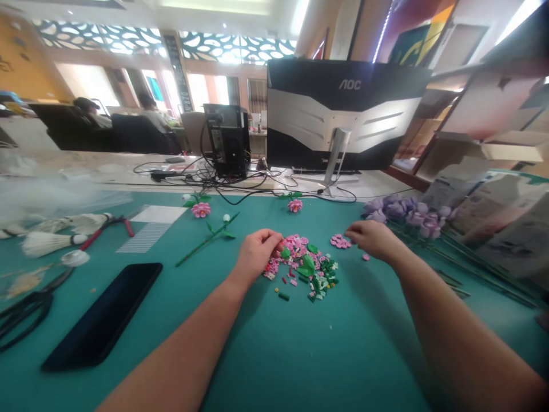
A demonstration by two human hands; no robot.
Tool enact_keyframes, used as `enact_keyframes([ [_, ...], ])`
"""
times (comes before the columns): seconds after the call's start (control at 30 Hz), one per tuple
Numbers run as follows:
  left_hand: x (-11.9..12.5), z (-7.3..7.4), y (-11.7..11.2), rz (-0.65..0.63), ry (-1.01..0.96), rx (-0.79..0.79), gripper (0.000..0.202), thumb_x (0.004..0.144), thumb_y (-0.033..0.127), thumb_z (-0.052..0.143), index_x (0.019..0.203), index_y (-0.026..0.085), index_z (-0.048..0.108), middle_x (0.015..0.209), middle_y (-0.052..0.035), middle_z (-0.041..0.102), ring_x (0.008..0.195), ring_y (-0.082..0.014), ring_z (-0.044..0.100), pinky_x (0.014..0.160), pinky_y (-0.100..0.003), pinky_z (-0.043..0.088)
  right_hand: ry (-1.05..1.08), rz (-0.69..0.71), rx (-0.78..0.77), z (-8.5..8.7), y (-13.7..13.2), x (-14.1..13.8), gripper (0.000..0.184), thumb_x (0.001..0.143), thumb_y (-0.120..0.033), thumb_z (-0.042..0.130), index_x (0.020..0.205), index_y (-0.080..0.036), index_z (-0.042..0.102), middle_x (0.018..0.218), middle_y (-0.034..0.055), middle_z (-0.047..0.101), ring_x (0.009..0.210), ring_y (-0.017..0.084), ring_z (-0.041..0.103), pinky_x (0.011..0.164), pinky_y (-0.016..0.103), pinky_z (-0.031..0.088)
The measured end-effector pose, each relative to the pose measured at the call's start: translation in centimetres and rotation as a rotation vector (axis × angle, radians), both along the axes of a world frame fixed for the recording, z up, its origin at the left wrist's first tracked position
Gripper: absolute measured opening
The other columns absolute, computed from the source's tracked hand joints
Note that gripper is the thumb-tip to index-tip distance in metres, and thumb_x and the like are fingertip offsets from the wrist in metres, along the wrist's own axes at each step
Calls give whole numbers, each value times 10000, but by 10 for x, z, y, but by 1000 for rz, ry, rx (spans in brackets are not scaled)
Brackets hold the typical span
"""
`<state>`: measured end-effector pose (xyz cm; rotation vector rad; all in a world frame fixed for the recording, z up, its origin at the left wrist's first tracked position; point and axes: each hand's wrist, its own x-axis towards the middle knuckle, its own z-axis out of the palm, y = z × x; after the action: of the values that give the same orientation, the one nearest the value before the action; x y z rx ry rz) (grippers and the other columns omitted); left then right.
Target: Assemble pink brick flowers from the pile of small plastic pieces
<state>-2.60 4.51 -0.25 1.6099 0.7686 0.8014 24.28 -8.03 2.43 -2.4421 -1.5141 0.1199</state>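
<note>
My left hand [256,253] is at the left edge of a pile of small building-block pieces [302,256], mostly pink, with green, white and red ones. Its thumb and fingers are closed over the pile, and whatever they hold is hidden. Right of the pile lies a separate group of pink pieces [340,241]. My right hand [372,239] hovers beside that group with its fingertips pressed together; anything between them is too small to name. Under it lies a single pink piece [365,257]. Loose at the pile's near side is a dark green piece [283,296].
Built pink flowers [201,210] and a green stem with a white bud [206,240] lie behind. To the left are a black phone [105,315], scissors [32,306], pliers [100,232] and shuttlecocks [47,244]. Purple flowers [398,212] lie right; a monitor [343,114] stands at the back.
</note>
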Motion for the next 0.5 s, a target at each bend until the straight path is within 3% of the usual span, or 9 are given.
enact_keyframes([
  [0.1, -2, 0, 3, -1, 24, 23, 311, 794, 461, 564, 752, 160, 630, 654, -20, 630, 589, -131, 568, 592, -252, 465, 105, 83, 63, 7, 15, -26, 237, 820, -336, 500, 854, -216, 702, 736, 18, 707, 665, 161, 634, 618, 243, 436],
  [0.2, -5, 1, 3, -46, 144, 167, 277, 789, 450, 574, 755, 182, 637, 680, -7, 638, 613, -138, 562, 605, -258, 445, 120, 116, 102, -2, 23, -41, 268, 843, -319, 470, 933, -209, 697, 849, 40, 720, 781, 187, 644, 692, 262, 453],
  [0.4, -6, -3, -5, -215, 367, 556, 290, 779, 443, 603, 956, 226, 674, 987, -53, 656, 929, -226, 588, 820, -332, 444, 227, 84, 280, -44, 18, -51, 382, 916, -358, 356, 1119, -200, 639, 1163, 86, 660, 1089, 224, 588, 951, 313, 417],
  [0.5, -7, -5, -2, -257, 465, 639, 388, 761, 459, 626, 1072, 228, 649, 1092, -79, 625, 1040, -265, 545, 905, -373, 419, 247, 97, 305, -67, 2, -59, 491, 916, -452, 359, 1292, -181, 519, 1307, 123, 564, 1219, 257, 506, 1025, 388, 380],
])
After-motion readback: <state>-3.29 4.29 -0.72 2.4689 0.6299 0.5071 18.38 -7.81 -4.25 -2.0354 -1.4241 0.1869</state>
